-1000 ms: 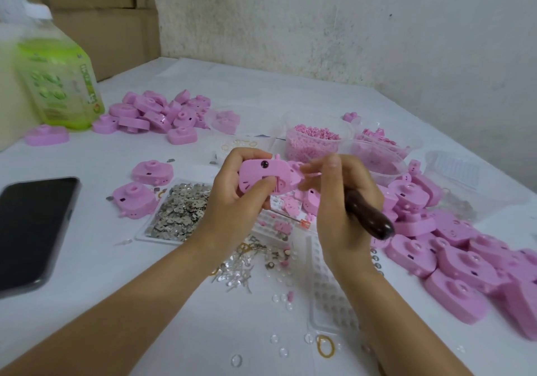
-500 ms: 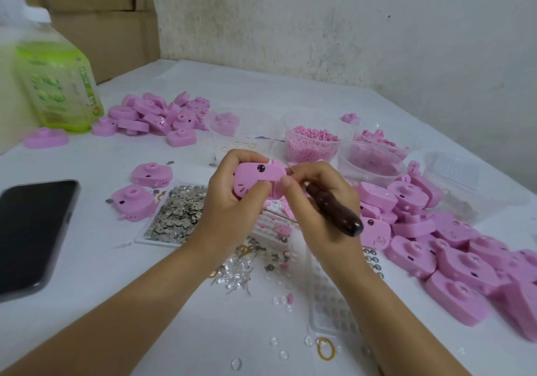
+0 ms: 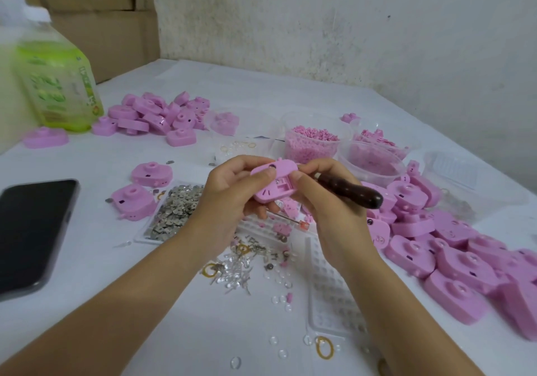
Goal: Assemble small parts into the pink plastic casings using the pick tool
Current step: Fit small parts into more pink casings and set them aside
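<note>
Now | left hand grips casing | right hand, just right of casing, clasps pick tool, tip hidden | best: steady casing, press gently

I hold one casing, one pick. Phone: one. Bottle: one. Loose casings at left: three. Casing piles: two, far pile, right pile, too many to count. Tubs of pink bits: three. Tray of metal bits: one. Yellow bands: two at least.
</note>
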